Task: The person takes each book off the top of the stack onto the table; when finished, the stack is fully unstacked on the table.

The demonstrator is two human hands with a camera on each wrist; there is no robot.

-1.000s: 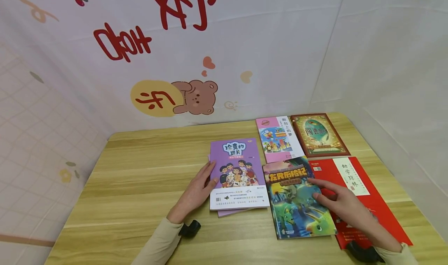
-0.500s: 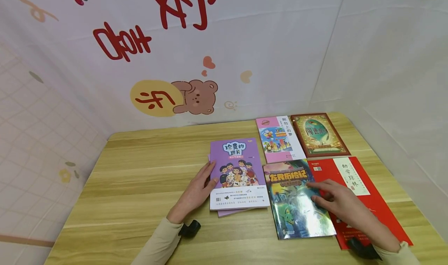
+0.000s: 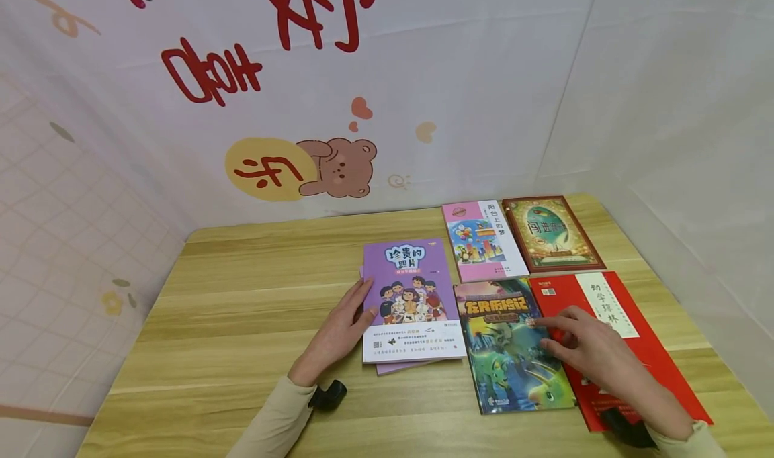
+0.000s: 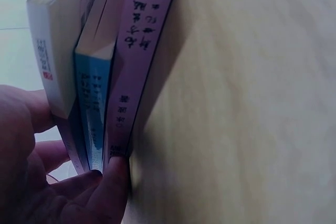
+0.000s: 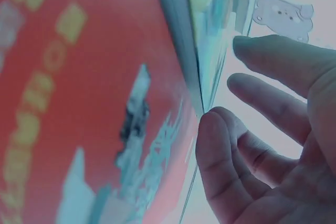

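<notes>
Wood-grain worktop (image 3: 254,290); white far backdrop (image 3: 484,62) beyond, printed with brown bear (image 3: 343,168), yellow disc (image 3: 269,169) at its left, red lettering (image 3: 214,78) higher up

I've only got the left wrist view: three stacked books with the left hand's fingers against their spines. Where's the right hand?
Observer: The right hand is at the right edge of the dinosaur book, above the red book.
Operator: Good. And what's pictured on top of my stack?
Observer: The top book shows a group of children on a purple cover.
Operator: Anything farther back?
Observer: Yes, a pink book and a brown book lie side by side beyond the dinosaur and red ones.
</notes>
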